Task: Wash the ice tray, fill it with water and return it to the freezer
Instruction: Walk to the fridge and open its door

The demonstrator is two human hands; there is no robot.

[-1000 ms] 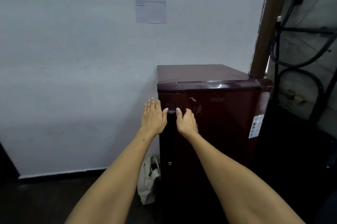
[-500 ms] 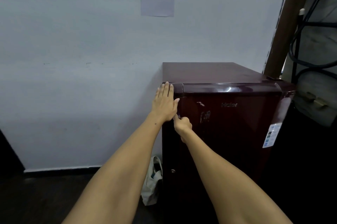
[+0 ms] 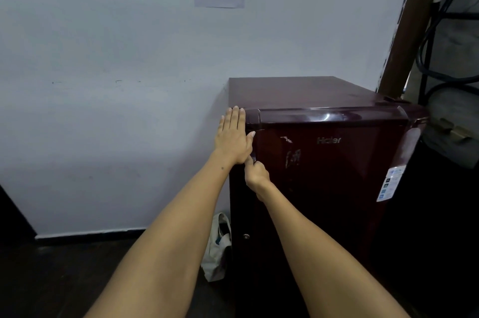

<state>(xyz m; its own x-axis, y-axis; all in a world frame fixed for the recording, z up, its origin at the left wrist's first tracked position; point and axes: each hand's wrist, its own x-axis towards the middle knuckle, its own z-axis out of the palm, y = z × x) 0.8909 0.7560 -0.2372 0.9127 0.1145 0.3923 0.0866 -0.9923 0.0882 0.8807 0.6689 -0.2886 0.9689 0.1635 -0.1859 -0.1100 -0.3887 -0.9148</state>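
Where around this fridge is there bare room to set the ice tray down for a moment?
The fridge top is bare from the wall back to its front edge, bordered by the brown post on the right. The front left corner is crowded: the left hand lies flat there, and the right hand is at the door edge. A white bag sits beside the fridge.

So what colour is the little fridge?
The fridge is dark maroon red, seen in the head view.

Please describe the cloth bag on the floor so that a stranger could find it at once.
Start at the dark red fridge against the pale wall. On the floor beside its left side slumps a whitish cloth bag. It is the only light thing there.
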